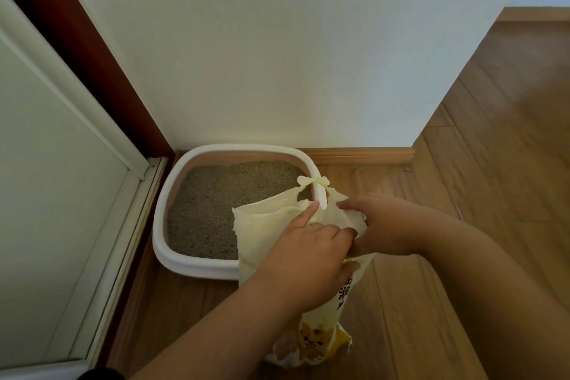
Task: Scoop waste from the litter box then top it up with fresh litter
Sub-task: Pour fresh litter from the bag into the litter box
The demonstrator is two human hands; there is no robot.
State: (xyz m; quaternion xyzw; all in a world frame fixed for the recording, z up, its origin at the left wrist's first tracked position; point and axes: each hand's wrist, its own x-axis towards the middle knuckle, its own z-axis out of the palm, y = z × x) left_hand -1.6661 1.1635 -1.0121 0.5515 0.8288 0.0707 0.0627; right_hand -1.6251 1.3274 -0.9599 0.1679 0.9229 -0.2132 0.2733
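Observation:
A white-rimmed litter box (172,194) sits on the floor in the corner, filled with grey-brown litter (216,203). In front of its right side stands a pale yellow litter bag (262,231) with a cat picture low on it and a loop handle at the top. My left hand (302,259) grips the bag's upper front, index finger stretched to its top edge. My right hand (382,225) pinches the top of the bag from the right. The bag hides the box's near right corner.
A white wall (277,55) stands right behind the box, with a wooden skirting board (364,156). A dark red door frame (101,71) and a white sliding door (55,179) close off the left. Wooden floor (493,163) stretches to the right.

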